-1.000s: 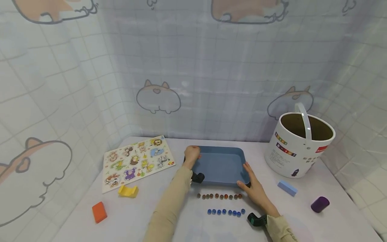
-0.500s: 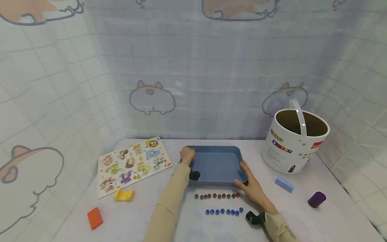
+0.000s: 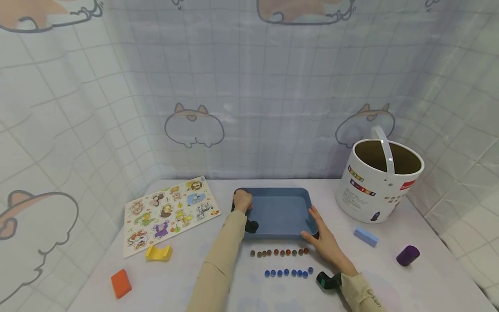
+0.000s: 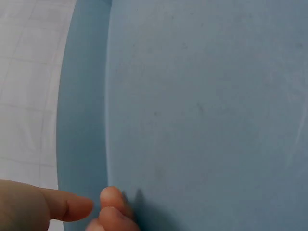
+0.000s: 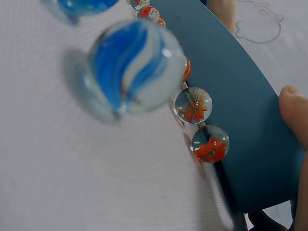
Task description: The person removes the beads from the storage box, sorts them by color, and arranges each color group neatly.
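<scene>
Blue tray (image 3: pixel 278 212) sits on the bench (image 3: pixel 390 268); left hand (image 3: pixel 242 201) grasps its far-left corner, right hand (image 3: pixel 325 242) has a grip on the near-right edge, marbles (image 3: pixel 278 252) just in front.

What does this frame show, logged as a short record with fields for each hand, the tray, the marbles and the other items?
left hand: left hand grips the far-left corner of the blue tray, fingers curled over its rim
right hand: right hand holds the tray's near-right corner
tray contents: nothing visible inside
marbles: row of orange marbles just in front of the tray; row of blue marbles nearer the person
other items: animal puzzle board, yellow block, orange block, white bucket, light blue block, purple cylinder
</scene>
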The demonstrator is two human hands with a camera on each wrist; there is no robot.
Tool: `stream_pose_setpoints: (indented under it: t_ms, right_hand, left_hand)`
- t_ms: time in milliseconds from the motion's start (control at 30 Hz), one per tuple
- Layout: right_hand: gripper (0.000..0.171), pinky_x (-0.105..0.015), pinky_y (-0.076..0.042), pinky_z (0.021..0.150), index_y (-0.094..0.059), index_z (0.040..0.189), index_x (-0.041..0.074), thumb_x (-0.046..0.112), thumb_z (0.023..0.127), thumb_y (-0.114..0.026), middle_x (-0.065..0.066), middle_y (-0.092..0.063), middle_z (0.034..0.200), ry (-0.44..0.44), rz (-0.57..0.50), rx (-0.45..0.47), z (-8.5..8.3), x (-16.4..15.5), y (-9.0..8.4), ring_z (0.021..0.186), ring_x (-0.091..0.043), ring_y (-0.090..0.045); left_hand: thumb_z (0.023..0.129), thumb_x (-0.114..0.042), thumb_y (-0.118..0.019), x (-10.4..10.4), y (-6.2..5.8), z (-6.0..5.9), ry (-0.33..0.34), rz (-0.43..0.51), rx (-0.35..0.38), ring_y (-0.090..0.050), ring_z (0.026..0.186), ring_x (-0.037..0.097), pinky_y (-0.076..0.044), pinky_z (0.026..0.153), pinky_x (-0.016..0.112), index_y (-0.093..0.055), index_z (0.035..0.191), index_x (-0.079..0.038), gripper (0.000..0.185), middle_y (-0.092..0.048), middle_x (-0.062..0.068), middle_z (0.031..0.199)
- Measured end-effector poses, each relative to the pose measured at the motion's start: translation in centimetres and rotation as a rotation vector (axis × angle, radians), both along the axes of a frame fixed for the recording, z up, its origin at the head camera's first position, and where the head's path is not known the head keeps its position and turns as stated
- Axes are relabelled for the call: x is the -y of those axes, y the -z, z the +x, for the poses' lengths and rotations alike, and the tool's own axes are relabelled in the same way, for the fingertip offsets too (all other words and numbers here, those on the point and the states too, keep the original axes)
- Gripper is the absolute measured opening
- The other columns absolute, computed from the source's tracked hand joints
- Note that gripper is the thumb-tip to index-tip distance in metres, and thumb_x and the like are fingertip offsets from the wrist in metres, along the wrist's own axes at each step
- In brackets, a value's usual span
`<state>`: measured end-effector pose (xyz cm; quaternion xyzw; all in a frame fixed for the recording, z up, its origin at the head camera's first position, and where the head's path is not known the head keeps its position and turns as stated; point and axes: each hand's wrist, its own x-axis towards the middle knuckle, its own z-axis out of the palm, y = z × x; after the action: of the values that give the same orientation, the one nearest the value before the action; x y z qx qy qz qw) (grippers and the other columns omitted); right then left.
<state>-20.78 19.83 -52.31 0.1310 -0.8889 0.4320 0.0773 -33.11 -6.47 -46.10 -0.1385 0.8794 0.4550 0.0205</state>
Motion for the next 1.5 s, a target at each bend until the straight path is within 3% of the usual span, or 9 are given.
stream_pose_setpoints:
  t_ms: [133, 267, 367, 567, 767, 900, 1167, 1400, 1500]
  right_hand:
    - [0.080, -0.067, -0.024, 0.109, -0.021, 0.154, 0.006, 0.032, 0.092, -0.065, -0.015, -0.012, 0.163, -0.002, 0.001, 0.002, -0.1, 0.0, -0.1, 0.145, -0.046, -0.019]
    - [0.081, -0.067, -0.023, 0.109, -0.021, 0.154, 0.006, 0.031, 0.092, -0.066, -0.016, -0.012, 0.163, -0.005, -0.004, 0.001, -0.1, 0.0, 0.0, 0.145, -0.046, -0.019]
    - [0.080, -0.067, -0.024, 0.109, -0.022, 0.154, 0.005, 0.031, 0.091, -0.066, -0.017, -0.012, 0.162, -0.004, -0.002, -0.004, -0.1, 0.0, 0.0, 0.145, -0.046, -0.020]
    - [0.080, -0.068, -0.024, 0.107, -0.021, 0.154, 0.006, 0.032, 0.092, -0.065, -0.016, -0.012, 0.163, 0.004, 0.009, 0.006, 0.0, 0.0, 0.0, 0.145, -0.047, -0.020]
    - [0.079, -0.068, -0.023, 0.108, -0.022, 0.154, 0.005, 0.030, 0.092, -0.065, -0.017, -0.012, 0.163, 0.006, 0.016, 0.011, 0.1, 0.0, 0.0, 0.145, -0.047, -0.020]
    - [0.079, -0.069, -0.022, 0.108, -0.021, 0.154, 0.006, 0.031, 0.092, -0.064, -0.016, -0.011, 0.163, 0.013, 0.023, 0.023, 0.1, 0.1, 0.0, 0.145, -0.048, -0.019]
    - [0.079, -0.069, -0.022, 0.108, -0.020, 0.154, 0.006, 0.031, 0.093, -0.063, -0.016, -0.010, 0.163, -0.005, 0.015, 0.026, 0.1, 0.3, -0.1, 0.145, -0.048, -0.019]
    - [0.079, -0.070, -0.022, 0.107, -0.020, 0.154, 0.006, 0.030, 0.093, -0.063, -0.017, -0.010, 0.163, -0.014, 0.007, 0.024, 0.1, 0.1, -0.3, 0.144, -0.049, -0.019]
    - [0.078, -0.070, -0.022, 0.106, -0.021, 0.154, 0.005, 0.029, 0.093, -0.064, -0.018, -0.011, 0.162, -0.009, 0.005, 0.015, 0.1, 0.0, -0.3, 0.143, -0.050, -0.020]
  left_hand:
    - [0.090, 0.000, -0.046, 0.5, 0.3, -0.2, 0.059, -0.054, 0.011, -0.043, 0.036, 0.010, -0.036, 0.042, 0.021, -0.071, 0.072, 0.007, 0.032, -0.045, 0.000, 0.040]
    - [0.088, -0.001, -0.050, 1.0, 0.6, -0.4, 0.095, -0.038, 0.045, -0.043, 0.034, 0.009, -0.034, 0.038, 0.020, -0.072, 0.070, 0.005, 0.029, -0.049, -0.001, 0.042]
    - [0.091, -0.007, -0.055, 1.3, 0.5, -0.4, 0.129, 0.067, 0.096, -0.045, 0.037, 0.006, -0.037, 0.040, 0.018, -0.072, 0.083, 0.005, 0.022, -0.054, -0.003, 0.048]
    - [0.095, -0.014, -0.057, 2.2, -0.8, 0.2, 0.202, 0.386, 0.210, -0.049, 0.050, 0.004, -0.041, 0.051, 0.017, -0.067, 0.109, 0.006, 0.027, -0.062, -0.001, 0.068]
    - [0.097, -0.019, -0.057, 3.9, -1.3, 1.3, 0.339, 0.524, 0.160, -0.049, 0.060, 0.007, -0.042, 0.058, 0.021, -0.064, 0.116, 0.002, 0.029, -0.065, 0.005, 0.089]
    - [0.100, -0.020, -0.053, 4.6, -2.1, 2.7, 0.382, 0.523, 0.154, -0.048, 0.063, 0.007, -0.040, 0.061, 0.022, -0.056, 0.129, 0.003, 0.037, -0.064, 0.008, 0.104]
    - [0.101, -0.016, -0.050, 7.3, -3.3, 7.5, 0.542, 0.512, 0.140, -0.046, 0.058, 0.007, -0.038, 0.056, 0.023, -0.053, 0.125, 0.007, 0.033, -0.063, 0.002, 0.092]
    - [0.099, -0.018, -0.054, 8.8, -1.9, 12.3, 0.707, 0.372, 0.163, -0.046, 0.054, 0.008, -0.039, 0.053, 0.024, -0.059, 0.115, 0.010, 0.033, -0.067, 0.009, 0.090]
    - [0.098, -0.018, -0.057, 8.9, -0.8, 13.3, 0.710, 0.298, 0.151, -0.044, 0.051, 0.007, -0.038, 0.050, 0.023, -0.063, 0.109, 0.008, 0.029, -0.068, 0.010, 0.085]
